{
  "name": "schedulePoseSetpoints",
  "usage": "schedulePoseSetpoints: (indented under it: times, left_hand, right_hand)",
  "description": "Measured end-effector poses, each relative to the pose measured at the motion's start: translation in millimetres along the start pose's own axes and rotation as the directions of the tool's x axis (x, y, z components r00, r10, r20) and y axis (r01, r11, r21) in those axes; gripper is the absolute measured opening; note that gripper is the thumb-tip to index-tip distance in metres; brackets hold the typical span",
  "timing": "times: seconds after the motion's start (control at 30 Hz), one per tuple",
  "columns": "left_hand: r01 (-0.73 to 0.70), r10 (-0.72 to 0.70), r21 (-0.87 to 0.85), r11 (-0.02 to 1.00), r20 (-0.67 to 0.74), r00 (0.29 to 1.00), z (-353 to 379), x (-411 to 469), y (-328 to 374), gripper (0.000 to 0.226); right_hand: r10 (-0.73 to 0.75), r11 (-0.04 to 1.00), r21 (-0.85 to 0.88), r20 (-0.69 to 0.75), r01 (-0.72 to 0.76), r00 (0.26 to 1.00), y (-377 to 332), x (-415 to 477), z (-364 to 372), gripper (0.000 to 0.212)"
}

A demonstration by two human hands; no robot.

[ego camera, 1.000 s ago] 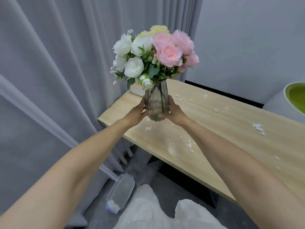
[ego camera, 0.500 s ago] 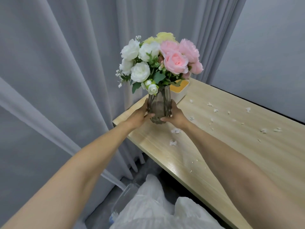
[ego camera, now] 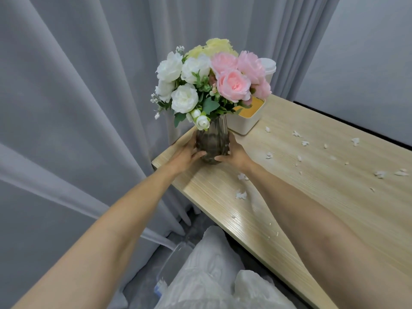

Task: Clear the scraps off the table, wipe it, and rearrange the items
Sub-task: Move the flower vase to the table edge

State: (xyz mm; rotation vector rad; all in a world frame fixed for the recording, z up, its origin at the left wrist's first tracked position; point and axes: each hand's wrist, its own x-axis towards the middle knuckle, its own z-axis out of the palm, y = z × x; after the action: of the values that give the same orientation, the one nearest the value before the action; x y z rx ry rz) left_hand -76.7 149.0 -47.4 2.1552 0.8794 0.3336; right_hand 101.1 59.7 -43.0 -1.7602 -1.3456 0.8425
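Note:
A smoky glass vase [ego camera: 213, 139] with white, pink and pale yellow flowers [ego camera: 211, 81] stands upright near the left end of the light wooden table [ego camera: 312, 208]. My left hand [ego camera: 186, 152] grips the vase from the left and my right hand [ego camera: 234, 152] grips it from the right. Whether its base touches the table is hidden by my fingers. Several white paper scraps [ego camera: 240, 194] lie scattered over the tabletop to the right.
A cream box with an orange top [ego camera: 247, 118] sits just behind the vase, and a white lidded cup [ego camera: 268, 69] behind that. Grey curtains [ego camera: 78, 108] hang at the left. A clear plastic bin [ego camera: 176, 264] stands on the floor below the table edge.
Both hands have carried the vase leftward along the table toward its left end, close to the cream box. My view has turned left with it.

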Motion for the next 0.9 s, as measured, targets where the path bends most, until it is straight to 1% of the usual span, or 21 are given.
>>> schedulePoseSetpoints:
  times: [0.13, 0.2, 0.27, 0.33, 0.43, 0.5, 0.57, 0.63, 0.73, 0.77, 0.83, 0.9]
  left_hand:
    - [0.009, -0.010, -0.051, 0.999, -0.023, 1.000, 2, 7, -7, 0.071]
    - [0.019, -0.021, -0.030, 0.999, -0.044, 0.999, 4, 11, -11, 0.068]
    - [0.012, -0.015, -0.051, 0.999, -0.055, 0.998, 4, 17, -11, 0.065]
    - [-0.014, 0.010, -0.071, 0.997, -0.057, 0.998, 2, 23, -12, 0.061]
    - [-0.032, 0.031, -0.009, 0.999, -0.073, 0.997, -1, 26, -15, 0.059]
    - [-0.048, 0.055, 0.079, 0.996, -0.086, 0.995, -1, 27, -17, 0.062]
    - [-0.039, 0.053, 0.145, 0.989, -0.097, 0.994, -2, 27, -15, 0.066]
    - [0.003, 0.020, 0.178, 0.984, -0.124, 0.992, -2, 25, -9, 0.067]
    - [0.099, -0.061, 0.198, 0.975, -0.190, 0.980, 5, 16, 3, 0.068]
    - [0.157, -0.123, 0.180, 0.971, -0.189, 0.974, 9, 10, 11, 0.069]
    - [0.270, -0.251, 0.139, 0.953, -0.142, 0.958, 19, -5, 29, 0.072]
    - [0.311, -0.304, 0.078, 0.947, -0.094, 0.948, 27, -23, 49, 0.071]
  right_hand:
    - [0.012, 1.000, 0.003, 0.009, -0.012, 1.000, -1, 11, -1, 0.101]
    - [0.027, 1.000, -0.008, 0.005, -0.027, 1.000, -2, 15, -1, 0.102]
    - [0.059, 0.998, -0.014, 0.000, -0.059, 0.998, -1, 19, 0, 0.098]
    - [0.059, 0.998, -0.023, -0.015, -0.059, 0.998, -1, 22, 1, 0.095]
    - [0.054, 0.997, -0.048, -0.039, -0.056, 0.998, 1, 23, 3, 0.094]
    - [0.056, 0.997, -0.052, -0.045, -0.058, 0.997, 0, 23, 3, 0.092]
    - [0.066, 0.997, -0.044, -0.018, -0.067, 0.998, -2, 21, 1, 0.088]
    - [0.089, 0.993, -0.079, 0.013, -0.088, 0.996, -6, 17, -2, 0.088]
    - [0.129, 0.965, -0.238, 0.048, -0.114, 0.990, -8, 1, -2, 0.097]
    - [0.134, 0.949, -0.296, 0.064, -0.109, 0.989, -9, -9, -2, 0.099]
    - [0.184, 0.933, -0.330, 0.095, -0.143, 0.978, -11, -32, -2, 0.097]
    - [0.250, 0.920, -0.337, 0.121, -0.198, 0.961, -14, -60, -6, 0.091]
